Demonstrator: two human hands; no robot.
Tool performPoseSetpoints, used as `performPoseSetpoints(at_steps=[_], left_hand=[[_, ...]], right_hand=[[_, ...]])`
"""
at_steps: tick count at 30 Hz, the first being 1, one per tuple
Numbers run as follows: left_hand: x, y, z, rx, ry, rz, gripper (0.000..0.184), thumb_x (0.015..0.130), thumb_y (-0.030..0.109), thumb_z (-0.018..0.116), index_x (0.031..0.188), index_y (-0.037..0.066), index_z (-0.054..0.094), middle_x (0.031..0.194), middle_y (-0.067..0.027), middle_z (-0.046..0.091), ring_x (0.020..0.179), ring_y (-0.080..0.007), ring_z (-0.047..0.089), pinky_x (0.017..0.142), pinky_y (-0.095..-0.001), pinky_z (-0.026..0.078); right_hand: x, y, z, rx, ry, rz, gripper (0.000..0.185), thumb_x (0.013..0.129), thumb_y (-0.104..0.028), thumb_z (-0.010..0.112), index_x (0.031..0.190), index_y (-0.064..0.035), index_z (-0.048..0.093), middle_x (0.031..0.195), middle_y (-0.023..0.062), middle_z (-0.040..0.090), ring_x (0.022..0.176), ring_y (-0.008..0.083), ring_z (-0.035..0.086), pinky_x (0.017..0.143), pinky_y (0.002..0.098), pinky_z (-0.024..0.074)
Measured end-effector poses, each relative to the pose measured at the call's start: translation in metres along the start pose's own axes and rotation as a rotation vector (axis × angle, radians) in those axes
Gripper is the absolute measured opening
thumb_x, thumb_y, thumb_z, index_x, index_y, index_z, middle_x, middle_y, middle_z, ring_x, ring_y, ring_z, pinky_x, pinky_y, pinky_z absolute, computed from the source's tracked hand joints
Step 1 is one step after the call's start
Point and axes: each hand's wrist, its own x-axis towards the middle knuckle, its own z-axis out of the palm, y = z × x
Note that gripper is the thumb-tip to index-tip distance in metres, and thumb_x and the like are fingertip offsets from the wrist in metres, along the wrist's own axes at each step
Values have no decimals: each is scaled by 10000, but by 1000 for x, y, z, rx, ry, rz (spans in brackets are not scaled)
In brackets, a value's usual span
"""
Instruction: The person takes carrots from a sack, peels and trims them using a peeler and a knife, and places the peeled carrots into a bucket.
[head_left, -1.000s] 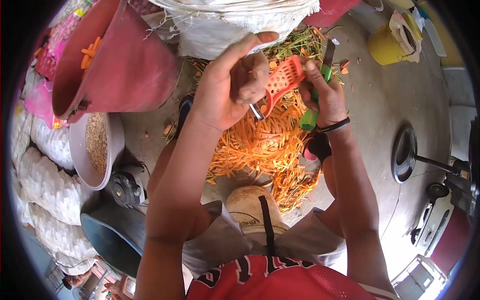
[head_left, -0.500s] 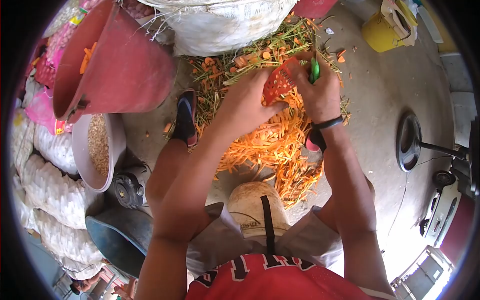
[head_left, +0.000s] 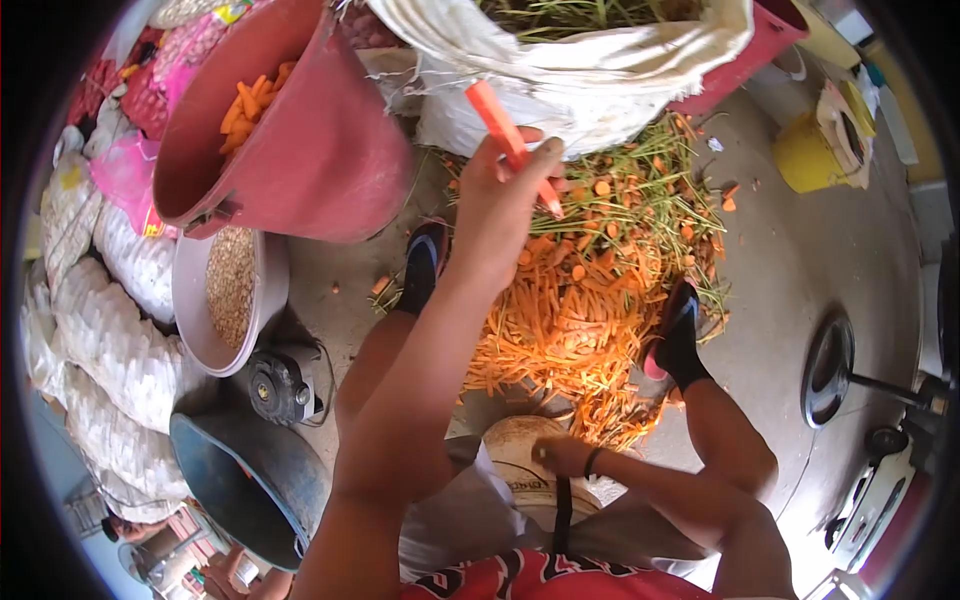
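My left hand (head_left: 500, 205) is closed around a long orange-red carrot (head_left: 485, 100), raised at a slant above the heap of peelings. Its upper end points toward the white sack. My right hand (head_left: 565, 455) is low, over a dirty whitish bucket (head_left: 510, 437) between my legs. That hand is small and smeared, so I cannot make out its fingers or anything in them. Orange carrot peelings (head_left: 560, 320) cover the floor between my feet, with green stalks (head_left: 640, 165) and cut carrot tops behind them.
A large red tub (head_left: 330, 150) at the left holds carrots (head_left: 245, 110). The white sack (head_left: 600, 85) has green stalks inside. Below the tub are a pale basin (head_left: 270, 300), a small machine (head_left: 280, 385) and a blue tub (head_left: 195, 440). A fan (head_left: 828, 368) stands right.
My hands have parted: the left moved up and left with the carrot, the right dropped to the bucket. The green-handled tool in my right hand no longer shows. The view shifted toward the left.
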Motion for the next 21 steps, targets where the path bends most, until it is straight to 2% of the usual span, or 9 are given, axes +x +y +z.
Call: performPoseSetpoints(at_steps=[1, 2, 12, 14, 17, 18, 19, 20, 21], left_hand=[[2, 3, 0, 8, -1, -14, 320, 899, 256, 681, 1123, 64, 558, 888, -50, 611, 817, -159, 622, 707, -309, 478], [4, 8, 2, 11, -3, -30, 323, 896, 257, 685, 1125, 66, 561, 889, -55, 612, 818, -158, 621, 703, -306, 477], [64, 19, 17, 131, -147, -34, 370, 875, 207, 695, 1148, 6, 546, 877, -61, 625, 783, -155, 624, 707, -287, 495], [59, 20, 15, 27, -177, -41, 334, 906, 214, 642, 1147, 4, 546, 906, -74, 625, 786, -165, 632, 722, -294, 502], [45, 23, 20, -137, -230, -67, 273, 966, 238, 552, 1114, 9, 555, 903, -79, 615, 801, -183, 638, 736, -321, 523], [40, 22, 20, -157, -265, -41, 272, 977, 254, 538, 1097, 11, 557, 894, -76, 609, 807, -187, 637, 739, -334, 529], [38, 22, 18, -171, -300, -16, 276, 989, 270, 524, 1081, 12, 558, 885, -74, 602, 813, -190, 635, 742, -346, 535], [39, 21, 17, -182, -339, 13, 285, 1000, 287, 509, 1064, 14, 560, 876, -71, 595, 819, -193, 634, 745, -358, 540], [39, 20, 18, -254, -299, 25, 316, 1022, 325, 468, 979, 25, 558, 831, -58, 567, 803, -194, 628, 742, -371, 549]], right_hand=[[-16, -14, 3, -49, -128, -6, 328, 933, -405, 534, 1100, -131, 604, 951, 185, 677, 910, 371, 653, 820, 456, 502], [-26, -27, 0, 8, -80, 100, 351, 940, -424, 531, 1110, -124, 598, 967, 189, 675, 932, 376, 648, 825, 460, 499], [-4, -23, -51, -56, -161, 113, 443, 945, -429, 524, 1023, 5, 567, 961, 272, 650, 918, 428, 639, 812, 487, 501], [-1, -35, -65, -31, -163, 166, 458, 944, -445, 516, 1035, 0, 578, 957, 264, 655, 931, 422, 640, 823, 485, 501], [10, -39, -93, -193, -225, 86, 482, 949, -469, 486, 1036, -13, 618, 969, 244, 665, 940, 414, 639, 838, 485, 494], [36, -5, -85, -376, -282, -110, 441, 951, -436, 487, 1018, -23, 628, 979, 230, 670, 940, 406, 642, 842, 486, 493], [31, -22, -111, -105, -33, 144, 355, 953, -360, 492, 1019, -41, 633, 996, 225, 671, 923, 407, 645, 822, 495, 499], [29, -38, -144, -176, 122, 116, 364, 915, -328, 543, 1092, -13, 593, 957, 226, 674, 897, 416, 641, 798, 484, 496], [29, -43, -176, -57, 321, 58, 350, 922, -326, 539, 1079, -18, 596, 947, 228, 672, 891, 420, 637, 786, 485, 498]])
